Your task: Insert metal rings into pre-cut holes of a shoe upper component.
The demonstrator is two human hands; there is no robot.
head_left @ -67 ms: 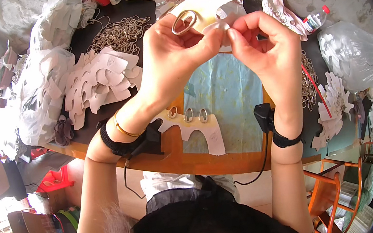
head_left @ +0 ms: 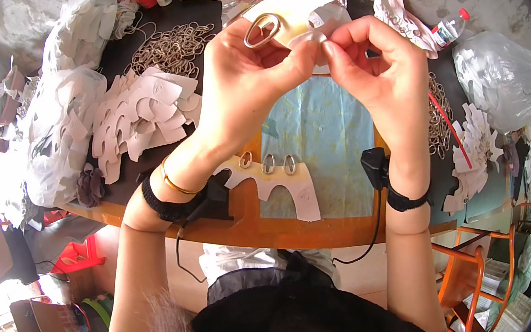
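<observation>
My left hand (head_left: pixel 246 73) is closed, its thumb and forefinger pinching a small curled pale flap (head_left: pixel 306 38). Against the fingers of that hand rests an oval metal ring (head_left: pixel 262 31). My right hand (head_left: pixel 381 61) is closed too, thumb and fingertips pressed at the flap's other end. Just beyond both hands is a pale cut piece (head_left: pixel 297 5) with a yellowish smear; whether the flap belongs to it I cannot tell. Nearer me, a scalloped pale cut piece (head_left: pixel 300 192) carries several oval metal rings (head_left: pixel 268 163) along its yellowed edge.
A blue sheet (head_left: pixel 322 137) covers the table's middle. Heaps of metal rings (head_left: pixel 174 48) and stacked cut pieces (head_left: pixel 143 115) lie left. On the right are more cut pieces (head_left: pixel 472 161), a red stick (head_left: pixel 450 130), a clear plastic bag (head_left: pixel 504 78) and a red-capped bottle (head_left: pixel 451 29).
</observation>
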